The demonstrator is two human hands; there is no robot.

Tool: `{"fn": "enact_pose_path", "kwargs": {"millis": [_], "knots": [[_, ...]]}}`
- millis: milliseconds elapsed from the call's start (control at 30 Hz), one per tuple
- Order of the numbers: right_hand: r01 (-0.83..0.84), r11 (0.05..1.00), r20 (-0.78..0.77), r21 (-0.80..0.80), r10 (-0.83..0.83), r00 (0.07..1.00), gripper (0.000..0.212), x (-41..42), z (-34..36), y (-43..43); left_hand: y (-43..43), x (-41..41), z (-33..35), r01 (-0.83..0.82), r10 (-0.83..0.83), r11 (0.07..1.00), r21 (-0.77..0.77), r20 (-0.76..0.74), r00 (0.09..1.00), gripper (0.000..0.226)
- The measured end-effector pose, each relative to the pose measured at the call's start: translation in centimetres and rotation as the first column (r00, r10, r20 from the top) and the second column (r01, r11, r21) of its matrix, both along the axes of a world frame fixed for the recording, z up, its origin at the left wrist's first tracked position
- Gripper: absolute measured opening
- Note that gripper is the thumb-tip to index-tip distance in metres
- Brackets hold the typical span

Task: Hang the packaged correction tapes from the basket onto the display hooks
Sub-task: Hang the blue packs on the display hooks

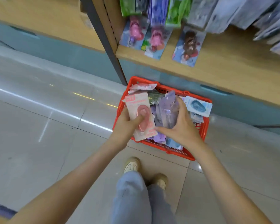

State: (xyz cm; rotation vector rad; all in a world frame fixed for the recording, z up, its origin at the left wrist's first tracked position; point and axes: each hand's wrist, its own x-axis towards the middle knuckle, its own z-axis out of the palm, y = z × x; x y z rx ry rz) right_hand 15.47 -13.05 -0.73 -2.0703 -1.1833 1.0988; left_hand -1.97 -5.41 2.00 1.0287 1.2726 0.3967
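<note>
A red plastic basket point(203, 126) stands on the floor by the shelf base, filled with several packaged correction tapes in pink, purple and blue. My left hand point(128, 122) holds a stack of pink packaged correction tapes point(137, 105) above the basket's left side, thumb pressed on the top blister. My right hand point(182, 125) grips a purple packaged correction tape point(169, 105) over the middle of the basket. A blue packaged tape point(198, 105) leans on the basket's right rim.
A wooden display shelf point(217, 65) rises behind the basket, hung with packaged items such as pink ones point(157, 39) and a brown one point(190, 44). A dark metal upright point(110, 46) divides the shelving. My feet point(132, 164) stand on grey floor tiles just before the basket.
</note>
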Motion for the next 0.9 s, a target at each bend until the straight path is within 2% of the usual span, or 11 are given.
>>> {"fn": "enact_pose_path", "kwargs": {"millis": [67,167,267,467,633,767,900], "knots": [[-0.102,0.993,0.101,0.063,0.095,0.990,0.119,-1.0,8.8,0.5,0.1,0.6,6.8,0.006,-0.007,1.000,0.030,0.054,0.999,0.051],[-0.239,0.967,0.320,0.090,0.199,0.926,0.105,-1.2,21.0,1.0,0.5,1.7,17.9,0.002,-0.016,0.992,0.124,0.113,0.993,0.044],[-0.282,0.947,0.387,0.152,0.205,0.899,0.097,-0.3,32.1,0.8,1.1,2.6,28.9,-0.007,-0.033,0.967,0.253,0.151,0.988,0.033],[-0.321,0.904,0.524,0.282,0.135,0.841,0.088,2.1,51.5,-0.7,0.9,4.0,48.4,0.082,-0.223,0.852,0.517,0.216,0.950,0.037],[-0.306,0.815,0.532,0.491,-0.003,0.847,0.085,3.6,61.4,-1.7,0.8,5.8,59.4,0.080,-0.325,0.733,0.676,0.244,0.914,0.043],[-0.305,0.761,0.550,0.573,-0.081,0.831,0.082,4.3,66.8,-0.9,1.5,6.2,65.4,0.080,-0.402,0.663,0.745,0.263,0.877,0.047],[-0.289,0.715,0.550,0.637,-0.158,0.820,0.083,4.2,71.7,1.5,4.0,4.4,70.1,0.007,-0.405,0.637,0.771,0.327,0.853,0.042]]}}
